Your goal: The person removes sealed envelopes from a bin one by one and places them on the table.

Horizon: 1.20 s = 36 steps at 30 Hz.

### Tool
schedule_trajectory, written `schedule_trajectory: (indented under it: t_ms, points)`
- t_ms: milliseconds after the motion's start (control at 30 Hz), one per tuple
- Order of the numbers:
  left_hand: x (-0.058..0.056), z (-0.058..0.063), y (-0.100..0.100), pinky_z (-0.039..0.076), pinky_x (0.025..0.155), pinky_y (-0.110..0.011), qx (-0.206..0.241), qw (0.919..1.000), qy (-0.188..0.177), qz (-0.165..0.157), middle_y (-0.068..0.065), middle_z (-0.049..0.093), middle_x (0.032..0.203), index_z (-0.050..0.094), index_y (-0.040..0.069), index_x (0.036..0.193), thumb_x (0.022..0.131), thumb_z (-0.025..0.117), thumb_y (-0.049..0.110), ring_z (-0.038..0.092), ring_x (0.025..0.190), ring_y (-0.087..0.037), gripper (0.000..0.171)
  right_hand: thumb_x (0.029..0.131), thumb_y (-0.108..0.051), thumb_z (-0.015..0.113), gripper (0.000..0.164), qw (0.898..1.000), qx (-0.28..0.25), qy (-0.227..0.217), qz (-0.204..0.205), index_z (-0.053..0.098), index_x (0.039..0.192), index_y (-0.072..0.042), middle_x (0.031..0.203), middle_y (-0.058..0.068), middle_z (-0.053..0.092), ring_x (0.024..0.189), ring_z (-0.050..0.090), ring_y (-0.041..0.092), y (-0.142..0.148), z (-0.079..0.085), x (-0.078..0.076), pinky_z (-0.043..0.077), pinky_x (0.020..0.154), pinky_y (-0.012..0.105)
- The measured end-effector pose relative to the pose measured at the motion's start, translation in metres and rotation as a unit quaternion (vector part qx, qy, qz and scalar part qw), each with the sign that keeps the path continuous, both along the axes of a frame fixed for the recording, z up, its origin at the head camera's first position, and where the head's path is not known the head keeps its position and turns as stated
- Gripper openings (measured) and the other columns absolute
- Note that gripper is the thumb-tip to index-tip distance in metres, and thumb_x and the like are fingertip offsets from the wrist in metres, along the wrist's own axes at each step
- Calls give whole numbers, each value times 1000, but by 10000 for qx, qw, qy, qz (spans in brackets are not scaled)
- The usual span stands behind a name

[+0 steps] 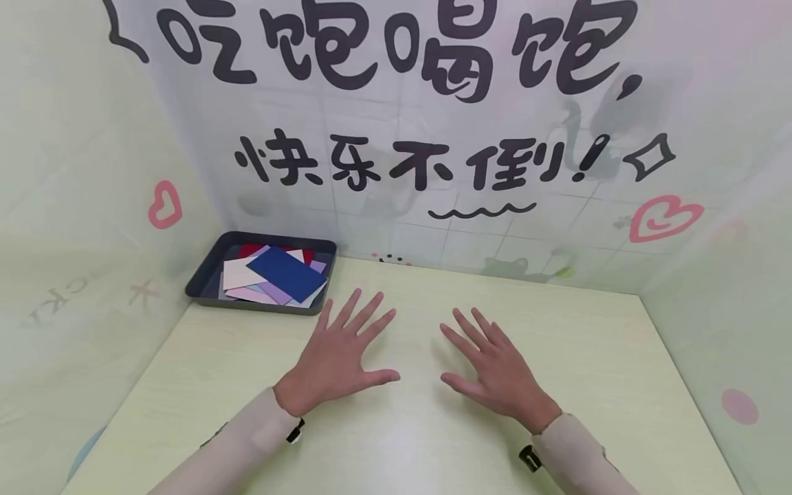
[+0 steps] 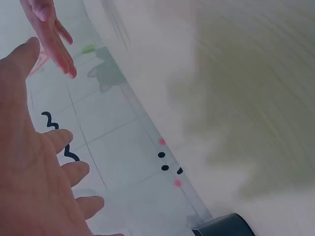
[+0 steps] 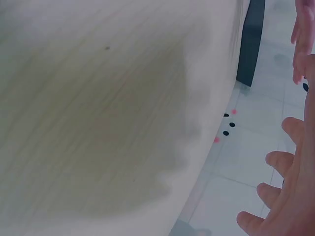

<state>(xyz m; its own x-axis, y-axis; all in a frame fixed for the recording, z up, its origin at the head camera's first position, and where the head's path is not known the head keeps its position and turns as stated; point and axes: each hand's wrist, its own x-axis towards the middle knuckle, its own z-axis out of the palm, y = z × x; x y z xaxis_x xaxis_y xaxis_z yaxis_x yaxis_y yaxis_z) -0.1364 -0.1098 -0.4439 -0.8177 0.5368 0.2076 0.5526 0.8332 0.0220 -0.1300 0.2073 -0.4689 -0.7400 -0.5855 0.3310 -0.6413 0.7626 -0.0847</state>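
My left hand [image 1: 337, 357] hovers over the table with its fingers spread and nothing in it. Its fingertips are near the front right corner of a dark grey tray [image 1: 260, 307]. In the tray lies a loose pile of flat paper or card pieces: a dark blue one [image 1: 287, 273] on top, with white, lilac, pink and red ones under it. To the right, my right hand [image 1: 504, 375] is also spread and holds nothing. Both palms face down and inward, apart from each other. The left wrist view shows the left palm [image 2: 34, 162]; fingers [image 3: 280, 162] of the right hand show in the right wrist view.
The pale wood-look table [image 1: 396, 426] is bounded by a back curtain [image 1: 396, 117] with large black Chinese characters and by printed sheets at both sides. The tray stands at the back left, close to the back and left sheets.
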Motion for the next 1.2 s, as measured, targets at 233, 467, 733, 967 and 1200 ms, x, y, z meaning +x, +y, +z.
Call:
schedule_trajectory:
  t_ms: [233,467,733,967,1200]
  points:
    - [-18,6,-26,7,108,-69,272,9973,-282,628,-1,10,165,21,33,159,81,34,89,2,149,-36,97,96,-69,41,73,9997,3,-239,44,30,157,-30,161,3,24,148,15,32,-26,4,-18,21,111,56]
    - [-40,10,-64,6,105,-73,740,9868,-636,1295,-8,12,164,23,25,159,83,36,88,0,148,-41,100,97,-68,39,72,9993,-1,-280,231,31,157,-29,161,3,24,148,15,32,-62,9,-36,20,113,52]
    - [-53,7,-116,8,99,-78,1344,9662,-796,2052,-19,11,162,18,11,159,89,45,77,4,146,-48,100,98,-67,37,71,9971,187,-630,372,28,158,-30,163,2,20,149,12,31,-108,15,-55,15,115,49]
    - [-55,-9,-152,17,97,-78,1696,9480,-538,2640,-34,18,154,25,-8,151,92,63,50,12,139,-58,91,99,-66,33,67,9939,549,-883,364,24,158,-34,163,-1,17,150,9,29,-141,6,-66,16,115,49]
    - [-51,-25,-179,13,100,-77,1893,9328,-481,3030,-38,13,152,25,-13,148,94,61,44,6,140,-59,87,101,-61,34,64,9929,741,-872,338,23,158,-33,163,0,17,149,12,30,-173,-2,-73,19,114,47]
